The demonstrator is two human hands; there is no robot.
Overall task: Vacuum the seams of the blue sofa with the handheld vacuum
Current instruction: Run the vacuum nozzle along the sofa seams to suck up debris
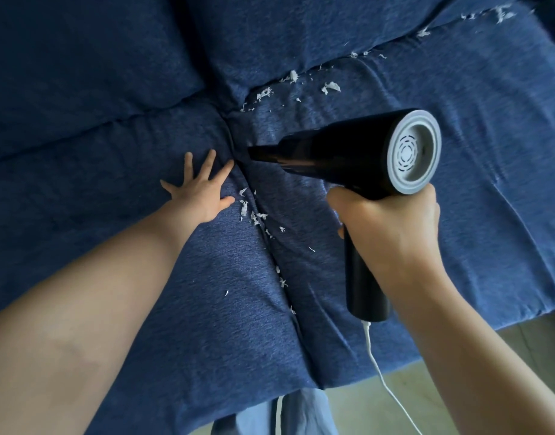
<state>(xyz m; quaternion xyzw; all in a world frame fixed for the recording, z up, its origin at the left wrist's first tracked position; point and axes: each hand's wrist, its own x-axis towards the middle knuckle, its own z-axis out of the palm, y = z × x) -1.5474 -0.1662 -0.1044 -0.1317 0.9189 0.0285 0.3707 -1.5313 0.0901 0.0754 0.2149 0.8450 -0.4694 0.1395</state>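
Observation:
The blue sofa (458,171) fills the view, with a seam (271,246) running between two seat cushions toward the backrest. My right hand (392,227) grips the handle of the black handheld vacuum (342,152), whose narrow nozzle tip touches the seam near the point where the cushions meet. My left hand (201,189) lies flat with fingers spread on the left cushion, right beside the seam. White paper scraps (249,211) lie along the seam below the nozzle, and more white scraps (293,78) sit in the back crease.
A white cord (383,375) hangs from the base of the vacuum handle over the sofa's front edge toward the pale floor (373,412). Light blue trouser fabric (301,416) shows at the bottom. Further white bits (502,12) lie at the far right of the back crease.

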